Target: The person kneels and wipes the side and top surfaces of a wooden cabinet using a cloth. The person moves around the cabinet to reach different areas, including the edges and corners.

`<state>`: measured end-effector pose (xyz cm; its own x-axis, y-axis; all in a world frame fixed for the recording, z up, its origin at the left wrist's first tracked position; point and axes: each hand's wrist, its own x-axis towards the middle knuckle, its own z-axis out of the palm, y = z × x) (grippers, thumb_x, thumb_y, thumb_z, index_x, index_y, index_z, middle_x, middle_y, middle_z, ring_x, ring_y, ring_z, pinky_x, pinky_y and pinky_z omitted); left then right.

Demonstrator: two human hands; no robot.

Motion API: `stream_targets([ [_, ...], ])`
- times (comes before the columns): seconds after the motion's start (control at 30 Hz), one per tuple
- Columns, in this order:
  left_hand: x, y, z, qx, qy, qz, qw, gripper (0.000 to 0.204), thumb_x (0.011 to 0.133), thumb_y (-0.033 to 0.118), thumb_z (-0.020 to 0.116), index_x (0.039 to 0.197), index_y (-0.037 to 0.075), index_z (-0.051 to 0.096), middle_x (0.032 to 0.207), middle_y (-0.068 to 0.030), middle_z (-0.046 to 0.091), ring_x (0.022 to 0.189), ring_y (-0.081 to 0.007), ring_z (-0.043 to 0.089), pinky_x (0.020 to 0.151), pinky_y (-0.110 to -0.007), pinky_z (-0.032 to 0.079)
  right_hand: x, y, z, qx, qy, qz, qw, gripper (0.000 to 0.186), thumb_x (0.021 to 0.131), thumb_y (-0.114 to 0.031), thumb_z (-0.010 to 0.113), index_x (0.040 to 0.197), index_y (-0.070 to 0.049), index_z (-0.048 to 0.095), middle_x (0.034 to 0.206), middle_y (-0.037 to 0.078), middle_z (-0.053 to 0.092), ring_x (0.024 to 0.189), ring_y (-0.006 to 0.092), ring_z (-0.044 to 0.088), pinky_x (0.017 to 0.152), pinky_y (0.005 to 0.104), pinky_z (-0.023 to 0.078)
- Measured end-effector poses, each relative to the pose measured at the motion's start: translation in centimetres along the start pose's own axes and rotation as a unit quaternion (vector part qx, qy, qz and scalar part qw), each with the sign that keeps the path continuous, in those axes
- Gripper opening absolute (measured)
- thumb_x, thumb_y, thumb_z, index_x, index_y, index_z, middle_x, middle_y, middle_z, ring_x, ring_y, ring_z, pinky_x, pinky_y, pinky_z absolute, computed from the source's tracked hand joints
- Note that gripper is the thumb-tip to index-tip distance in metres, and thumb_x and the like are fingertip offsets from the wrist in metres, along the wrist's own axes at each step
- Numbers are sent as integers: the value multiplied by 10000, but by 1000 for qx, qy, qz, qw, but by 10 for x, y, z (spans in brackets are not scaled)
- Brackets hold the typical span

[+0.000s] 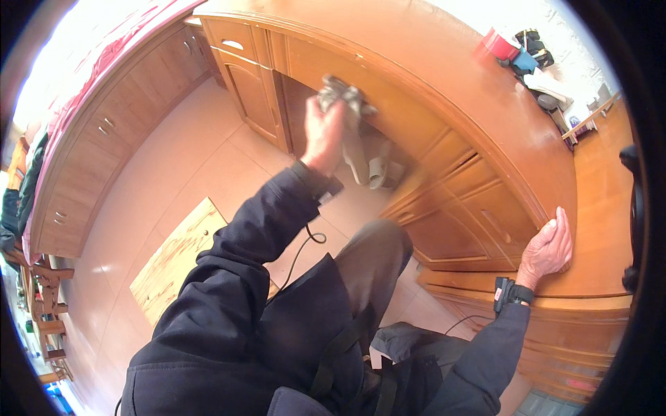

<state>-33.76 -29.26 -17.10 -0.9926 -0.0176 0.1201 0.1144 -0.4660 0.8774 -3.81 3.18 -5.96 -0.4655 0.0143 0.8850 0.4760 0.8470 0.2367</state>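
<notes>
In my left hand (324, 132) is a crumpled grey-and-white cloth (345, 96), held up at the front panel (392, 104) of a wooden desk, just over its open knee space. The cloth is slightly blurred. Pale curved objects (378, 173), too unclear to name, show in that dark recess below it. My right hand (548, 246) rests on the desk's top edge at the right, fingers slightly curved and held together, with nothing visible in it. A wristband with a small dark device (505, 295) sits on that wrist.
Lower cabinets (104, 159) with pink fabric on top line the left. A pale wooden board (173, 263), a cable (309, 236) and wooden furniture (48, 305) are at floor level. A red container (498, 43) and small items stand on the desk's back. My bent legs are below the desk's front.
</notes>
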Motion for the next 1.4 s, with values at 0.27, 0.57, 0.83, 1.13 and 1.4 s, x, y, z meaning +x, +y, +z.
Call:
stream_targets([
  [0.27, -3, -7, -1, -72, 20, -5, 997, 326, 878, 123, 659, 1149, 10, 519, 1042, -74, 612, 914, -153, 598, 801, -291, 518, -1, 2, -1, -2, -15, 6, 1000, 340, 1040, -277, 446, 1147, -70, 693, 1154, 70, 710, 1079, 258, 654, 938, 396, 475],
  [0.57, 197, 26, -114, -21, 195, 125, 973, 296, 887, 144, 636, 1111, 14, 493, 937, -117, 626, 754, -217, 650, 613, -366, 554, -2, 1, 2, -17, -1, 11, 1000, 338, 1036, -269, 445, 1130, -73, 704, 1139, 64, 716, 1056, 251, 662, 926, 392, 482],
  [0.83, 171, 23, -79, 31, 145, 118, 982, 321, 896, 85, 620, 1192, 66, 498, 960, -49, 616, 811, -166, 618, 692, -326, 538, 0, 2, 2, -7, -3, 10, 1000, 350, 1037, -253, 434, 1123, -48, 704, 1128, 79, 719, 1042, 266, 667, 922, 403, 492],
  [1.13, 169, 73, -64, -42, 106, 175, 978, 247, 887, 75, 640, 1117, 56, 555, 903, -17, 600, 749, -104, 548, 681, -255, 467, -2, 0, 2, -12, 0, 14, 1000, 338, 1034, -255, 443, 1117, -58, 706, 1129, 77, 718, 1047, 266, 665, 923, 400, 488],
  [1.4, 91, 41, -6, 33, 119, 171, 977, 290, 897, 110, 662, 1140, 62, 511, 938, -2, 552, 814, -106, 510, 727, -283, 458, -1, -1, 3, -19, 9, 26, 999, 328, 1026, -265, 452, 1110, -76, 706, 1123, 58, 720, 1043, 256, 666, 921, 389, 484],
])
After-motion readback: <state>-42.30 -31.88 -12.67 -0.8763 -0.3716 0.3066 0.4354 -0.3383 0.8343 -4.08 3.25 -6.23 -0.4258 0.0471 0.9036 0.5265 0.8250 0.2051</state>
